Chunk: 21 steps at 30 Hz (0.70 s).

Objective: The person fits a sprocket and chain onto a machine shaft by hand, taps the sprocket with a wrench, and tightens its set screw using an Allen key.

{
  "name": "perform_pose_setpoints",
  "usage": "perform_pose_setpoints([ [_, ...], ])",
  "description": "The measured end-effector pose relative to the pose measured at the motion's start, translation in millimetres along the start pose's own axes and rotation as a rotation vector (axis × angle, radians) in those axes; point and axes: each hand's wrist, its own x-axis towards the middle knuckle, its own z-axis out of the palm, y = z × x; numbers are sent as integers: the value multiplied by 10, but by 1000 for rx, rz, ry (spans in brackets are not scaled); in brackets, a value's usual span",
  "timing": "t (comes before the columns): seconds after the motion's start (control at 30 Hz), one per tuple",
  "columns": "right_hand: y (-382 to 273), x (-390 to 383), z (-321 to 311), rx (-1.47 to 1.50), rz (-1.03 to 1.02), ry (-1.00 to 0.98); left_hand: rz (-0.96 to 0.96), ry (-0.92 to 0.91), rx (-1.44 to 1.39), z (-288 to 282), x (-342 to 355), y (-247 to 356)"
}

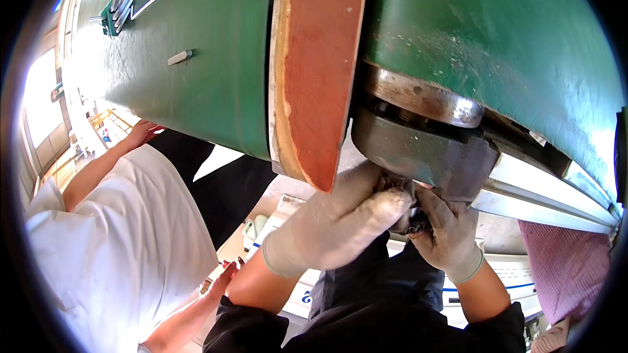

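My left hand [340,222], in a dirty white glove, is curled against the underside of a grey metal block [418,150] fixed to a green machine body [497,39]. My right hand [448,235], gloved too, reaches up from the right and meets it there. Both sets of fingers close on a small dark metal part [411,217] under the block; most of that part is hidden by the gloves. A worn steel ring [425,99] sits just above the block.
A red-brown board [317,72] stands edge-on between two green surfaces. A set of hex keys [121,6] and a short metal pin [180,57] lie on the left green surface. A person in a white shirt [111,248] stands left; pink checked cloth [569,268] shows right. A silver rail [543,202] runs right.
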Motion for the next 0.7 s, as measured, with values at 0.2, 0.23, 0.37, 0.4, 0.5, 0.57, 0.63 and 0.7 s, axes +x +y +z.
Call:
perform_pose_setpoints([
  [0.2,13,35,46,-32,-22,88,197,389,386,275,55,-134],
  [0.23,6,60,30,-25,-32,113,198,390,387,269,53,-138],
  [0.37,-35,50,-43,41,-51,125,294,334,692,161,-3,-164],
  [0.4,-75,34,-82,103,0,99,292,293,638,161,-8,-222],
  [0.5,-212,197,-111,120,-41,178,335,214,185,109,-117,-530],
  [0.57,-224,272,-138,168,-75,111,298,150,10,42,-237,-746],
  [0.63,-250,277,-128,120,-52,105,400,172,40,44,-231,-781],
  [0.7,-263,300,-96,73,-30,95,400,182,26,25,-208,-778],
])
